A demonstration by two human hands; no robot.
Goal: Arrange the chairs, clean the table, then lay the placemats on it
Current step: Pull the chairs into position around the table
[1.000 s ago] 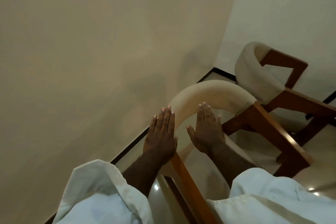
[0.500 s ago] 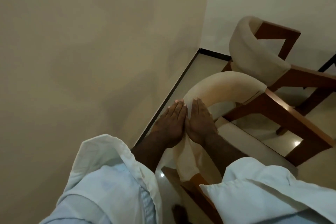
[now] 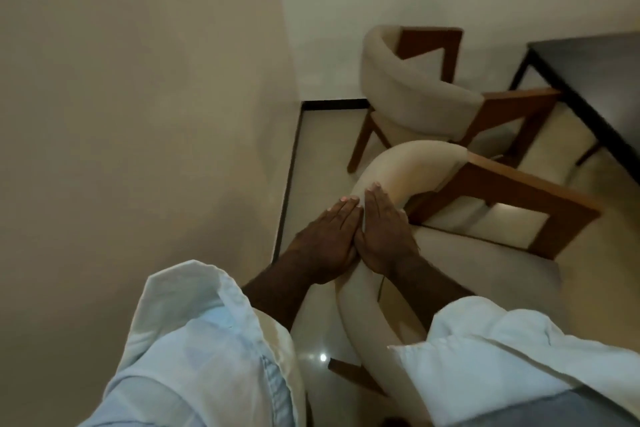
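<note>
Where the padded back of the near chair (image 3: 415, 166), a tub-shaped seat of cream fabric on a reddish-brown wooden frame, curves round toward the person, the left hand (image 3: 329, 239) and the right hand (image 3: 384, 232) lie flat on it side by side. Their inner edges touch, and all the fingers are straight and close together, curled round nothing. The left hand lies on the outer side of the curve and the right hand on its top. The chair's wooden armrest juts away to the right of the hands.

There are two chairs and two hands. The second chair (image 3: 415, 97), of the same cream fabric and brown wood, stands just beyond the near one, in the corner where the pale walls (image 3: 138, 114) meet. One dark, flat-topped surface (image 3: 595, 80) on thin black legs shows at the right edge, beside the second chair's arm.

Both chairs stand upright on the glossy beige tiled floor (image 3: 318, 149). Rolled white sleeves (image 3: 194, 340) cover the forearms.
</note>
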